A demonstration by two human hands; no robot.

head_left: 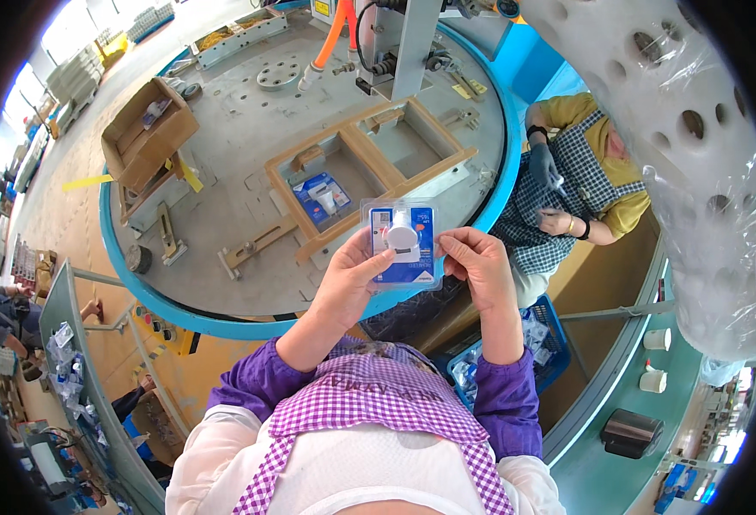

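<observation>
In front of my chest I hold a clear plastic blister pack (424, 269) with a blue printed card and a white round-headed item inside. My left hand (345, 273) is closed on its left side, with the thumb lying over the front. At the right edge, my right hand (483, 270) pinches the pack between thumb and fingers. Just beyond the pack is a wood-edged fixture (384, 190) with two recesses. A similar blue-carded pack (321, 198) lies in its left recess; the right recess shows a bare bottom.
The fixture sits on a large round grey table (223, 266) with a blue rim. An open cardboard box (148, 136) stands at left. A machine column (415, 51) rises at the back. At right sits a gloved co-worker (579, 172); a blue crate (554, 335) of packs stands below.
</observation>
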